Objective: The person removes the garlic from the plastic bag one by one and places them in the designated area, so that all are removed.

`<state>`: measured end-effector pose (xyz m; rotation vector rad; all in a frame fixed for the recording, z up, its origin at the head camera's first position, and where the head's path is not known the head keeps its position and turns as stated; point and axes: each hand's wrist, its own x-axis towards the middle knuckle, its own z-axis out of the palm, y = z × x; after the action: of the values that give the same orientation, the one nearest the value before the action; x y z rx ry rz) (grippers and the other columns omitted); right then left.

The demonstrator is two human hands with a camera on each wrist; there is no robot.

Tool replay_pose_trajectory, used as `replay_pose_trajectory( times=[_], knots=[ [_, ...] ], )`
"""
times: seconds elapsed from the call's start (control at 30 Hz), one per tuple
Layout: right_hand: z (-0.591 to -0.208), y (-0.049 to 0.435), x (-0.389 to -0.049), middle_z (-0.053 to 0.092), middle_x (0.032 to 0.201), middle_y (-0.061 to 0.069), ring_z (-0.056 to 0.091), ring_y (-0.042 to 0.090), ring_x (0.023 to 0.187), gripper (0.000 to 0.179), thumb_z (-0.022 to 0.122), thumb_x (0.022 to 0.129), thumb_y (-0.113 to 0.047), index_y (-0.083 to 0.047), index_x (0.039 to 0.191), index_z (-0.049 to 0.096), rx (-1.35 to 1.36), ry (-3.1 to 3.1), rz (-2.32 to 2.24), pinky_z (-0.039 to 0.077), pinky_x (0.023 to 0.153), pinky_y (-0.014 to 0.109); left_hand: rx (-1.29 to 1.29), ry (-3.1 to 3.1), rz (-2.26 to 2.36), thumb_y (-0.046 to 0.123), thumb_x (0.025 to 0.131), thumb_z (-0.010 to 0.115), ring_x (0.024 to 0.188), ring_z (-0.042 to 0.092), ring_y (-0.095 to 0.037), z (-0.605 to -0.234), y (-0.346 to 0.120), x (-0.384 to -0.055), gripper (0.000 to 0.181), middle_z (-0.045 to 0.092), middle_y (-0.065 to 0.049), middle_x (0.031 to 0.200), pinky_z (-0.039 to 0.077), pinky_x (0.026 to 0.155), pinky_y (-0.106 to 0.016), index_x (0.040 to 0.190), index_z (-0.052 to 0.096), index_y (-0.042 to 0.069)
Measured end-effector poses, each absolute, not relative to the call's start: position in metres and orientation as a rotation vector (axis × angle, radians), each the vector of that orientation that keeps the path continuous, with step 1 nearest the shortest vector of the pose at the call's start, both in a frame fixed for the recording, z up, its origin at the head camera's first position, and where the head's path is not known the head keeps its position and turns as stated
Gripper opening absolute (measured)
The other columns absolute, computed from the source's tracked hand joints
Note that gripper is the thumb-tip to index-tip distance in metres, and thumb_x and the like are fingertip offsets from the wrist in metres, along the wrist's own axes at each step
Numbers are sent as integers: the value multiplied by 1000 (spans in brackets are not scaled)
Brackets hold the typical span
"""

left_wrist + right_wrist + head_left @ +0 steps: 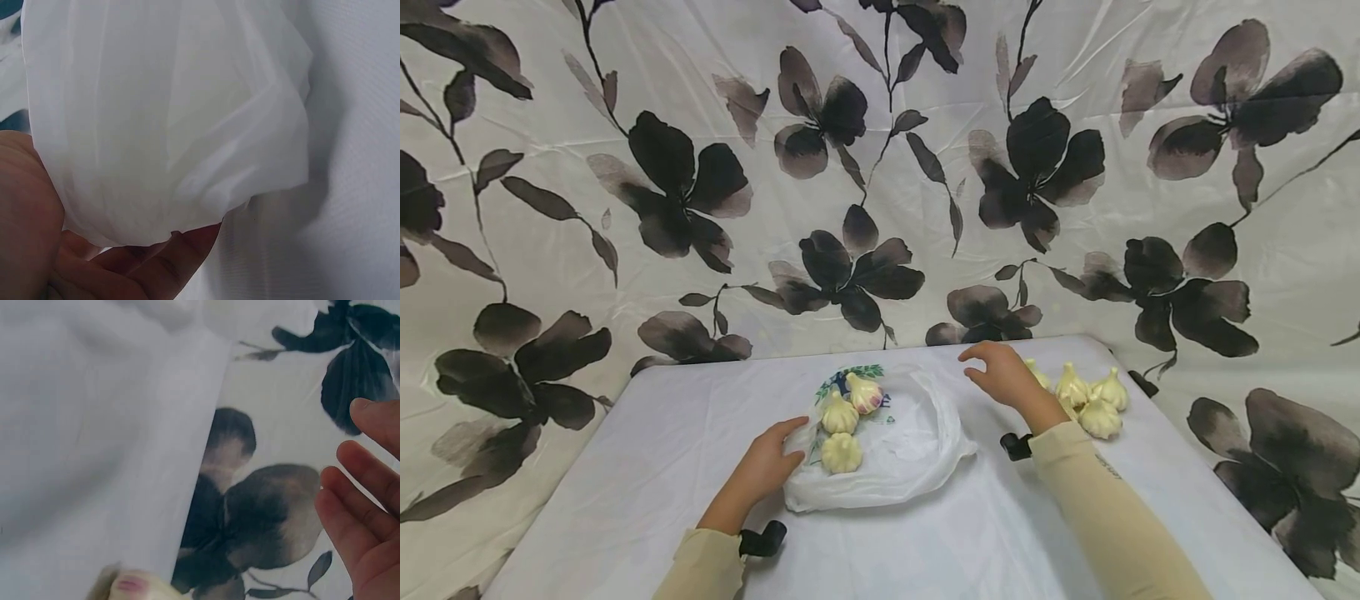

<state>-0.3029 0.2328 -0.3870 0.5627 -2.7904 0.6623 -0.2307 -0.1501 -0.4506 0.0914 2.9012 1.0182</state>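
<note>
A white plastic bag [895, 492] with green and blue print lies spread open on the table, its rim rolled up. Three garlic bulbs sit in its left half: a purple-streaked one [865, 393], a pale one [838, 413] and another pale one [842, 453]. At the bag's left side, my left hand [763, 462] holds the rim; the left wrist view shows the bag wall [169, 125] partly covering its fingers. My right hand [1003, 375] hovers empty beyond the bag's right side, fingers loosely bent and apart. Just right of it lie several more garlic bulbs [1101, 418], partly hidden by the forearm.
A white cloth covers the table [925, 558]. Behind it hangs a floral curtain [880, 183], which meets the table's back edge. Each wrist carries a small black camera mount, one on the left wrist [763, 539] and one on the right wrist [1015, 447].
</note>
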Motion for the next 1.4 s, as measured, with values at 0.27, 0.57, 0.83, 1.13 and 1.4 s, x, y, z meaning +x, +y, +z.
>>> replay_pose_trajectory(
  times=[0.27, 0.57, 0.83, 1.13, 1.4],
  knots=[
    [-384, 203, -295, 62, 129, 13, 54, 36, 126, 27, 65, 91, -15, -9, 117, 68, 691, -2771, 669, 44, 106, 52, 106, 2906, 1016, 11, 92, 59, 139, 37, -44, -450, -152, -231, 57, 41, -21, 150, 35, 110, -60, 146, 42, 11],
    [-381, 169, -287, 63, 127, 6, 57, 27, 123, 27, 67, 91, -17, -14, 118, 68, 819, -2790, 692, 48, 102, 45, 120, 2902, 1049, 11, 91, 60, 139, 36, -44, -452, -151, -231, 57, 41, -21, 150, 35, 110, -60, 146, 43, 10],
    [-378, 142, -279, 63, 128, 3, 56, 24, 125, 29, 68, 90, -15, -16, 119, 68, 917, -2802, 774, 47, 104, 44, 105, 2895, 1051, 12, 92, 60, 139, 37, -44, -451, -151, -231, 57, 41, -21, 150, 35, 110, -60, 146, 43, 11],
    [-385, 117, -272, 63, 129, 3, 55, 23, 126, 34, 68, 90, -21, -14, 123, 66, 1089, -2807, 772, 45, 107, 42, 119, 2893, 1056, 12, 92, 60, 140, 36, -43, -453, -151, -232, 57, 40, -20, 151, 34, 111, -60, 146, 42, 11],
    [-391, 101, -263, 63, 130, -1, 58, 20, 122, 40, 72, 87, -15, -19, 126, 64, 1158, -2867, 807, 49, 102, 36, 118, 2891, 1050, 11, 92, 60, 140, 35, -44, -451, -150, -232, 57, 40, -21, 151, 33, 111, -60, 146, 42, 11]
  ],
)
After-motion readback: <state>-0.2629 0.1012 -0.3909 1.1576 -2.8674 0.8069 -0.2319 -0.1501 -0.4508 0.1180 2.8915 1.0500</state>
